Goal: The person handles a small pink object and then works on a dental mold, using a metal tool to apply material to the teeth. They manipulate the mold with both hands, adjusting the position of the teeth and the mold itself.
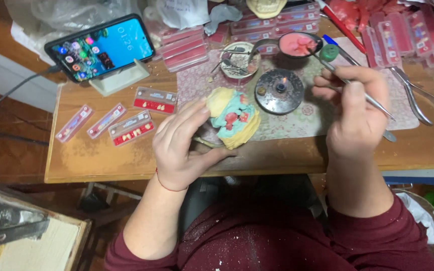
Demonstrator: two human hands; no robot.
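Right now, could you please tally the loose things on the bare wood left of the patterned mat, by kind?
Flat tooth cards: 4
Phone: 1
Phone stand: 1
Total: 6

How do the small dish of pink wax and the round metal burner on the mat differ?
The dish of pink wax is a dark bowl filled with pink material; the round metal burner is a flat grey disc with a small flame at its centre. The dish sits farther from the person, the burner nearer, beside the dental model. Both are round and rest on the patterned mat.
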